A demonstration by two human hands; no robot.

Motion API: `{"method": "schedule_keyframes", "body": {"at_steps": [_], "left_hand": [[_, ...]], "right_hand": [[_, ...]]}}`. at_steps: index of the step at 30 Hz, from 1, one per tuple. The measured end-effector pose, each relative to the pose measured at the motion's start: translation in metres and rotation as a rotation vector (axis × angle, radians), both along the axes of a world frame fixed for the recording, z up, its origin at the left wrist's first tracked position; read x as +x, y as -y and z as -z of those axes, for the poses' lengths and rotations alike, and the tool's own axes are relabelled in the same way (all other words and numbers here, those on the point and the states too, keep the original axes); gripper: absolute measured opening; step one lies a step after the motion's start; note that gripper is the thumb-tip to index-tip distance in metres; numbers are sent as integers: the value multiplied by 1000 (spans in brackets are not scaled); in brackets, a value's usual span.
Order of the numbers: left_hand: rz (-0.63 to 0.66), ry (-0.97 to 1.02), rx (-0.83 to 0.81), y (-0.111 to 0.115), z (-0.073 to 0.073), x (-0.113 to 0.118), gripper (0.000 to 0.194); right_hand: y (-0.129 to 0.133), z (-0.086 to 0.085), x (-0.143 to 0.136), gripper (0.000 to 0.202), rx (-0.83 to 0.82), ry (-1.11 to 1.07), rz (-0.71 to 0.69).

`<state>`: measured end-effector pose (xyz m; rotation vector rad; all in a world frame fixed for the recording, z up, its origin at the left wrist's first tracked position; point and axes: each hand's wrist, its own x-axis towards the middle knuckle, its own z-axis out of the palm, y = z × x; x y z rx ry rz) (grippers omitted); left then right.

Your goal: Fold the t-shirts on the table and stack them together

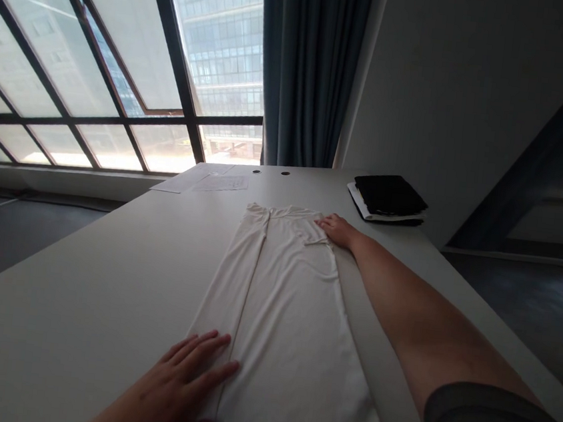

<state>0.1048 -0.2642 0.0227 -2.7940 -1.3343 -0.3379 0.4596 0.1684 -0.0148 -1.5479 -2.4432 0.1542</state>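
White cloth (295, 320), lengthwise folded, wrinkled, under left fingers (204, 347) apart, right fingers (325, 223) together.

At my white table's (104, 266) far right, a black-and-white folded pile (388, 194) is lying; to my far left, papers (221, 182) are resting. Beyond, a blue curtain (311, 73) is hanging beside windows (129, 34).

Bare tabletop (84, 271) is stretching open across the left and lower left; at upper right a dark folded stack (389, 197) is blocking the table's far corner.
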Motion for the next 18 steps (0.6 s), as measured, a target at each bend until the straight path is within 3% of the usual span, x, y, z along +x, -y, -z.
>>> {"method": "schedule_keyframes", "body": {"at_steps": [3,6,8,10,14,18], "left_hand": [[-12,58,-76,-17,-12,42,39],[248,34,-230,-40,-24,99,28],[400,2,-244,-54,-26,134,25],[466,-30,-213,-64,-23,162,26],[512,-121,-219,-70,-13,193,34],[558,-191,-272,-65,-17,200,34]], "right_hand": [[-3,0,7,48,-35,-9,-5],[-10,0,2,46,-58,1,-7],[-14,1,1,47,-62,4,-8],[-15,2,2,47,-57,3,-17],[-19,3,3,43,-37,-15,-71],[-25,2,0,40,-24,-52,-103]]}}
